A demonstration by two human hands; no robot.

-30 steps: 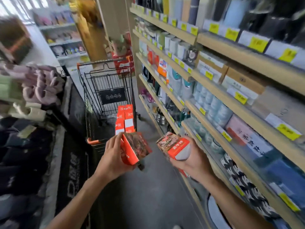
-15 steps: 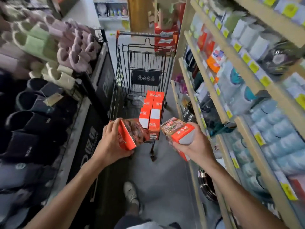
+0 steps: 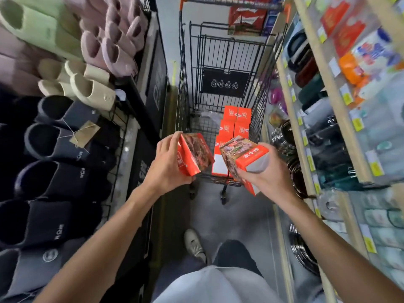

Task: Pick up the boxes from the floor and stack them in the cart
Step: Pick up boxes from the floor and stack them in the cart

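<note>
Left hand point(image 3: 168, 169) grips tilted box point(image 3: 194, 153) | right hand point(image 3: 269, 178) grips another box point(image 3: 244, 154)

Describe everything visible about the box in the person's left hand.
The box in the left hand is a small orange carton, seemingly cardboard, with a printed food photo on its broad face and a white logo on an orange side panel. It looks closed and undamaged. The fingers curl round its left side and lower corner. It is tilted, held in the air at the near end of the cart, apart from the other box.

Both hands point(image 3: 168, 169) carried boxes point(image 3: 194, 154) nearer the cart point(image 3: 185, 101).
</note>
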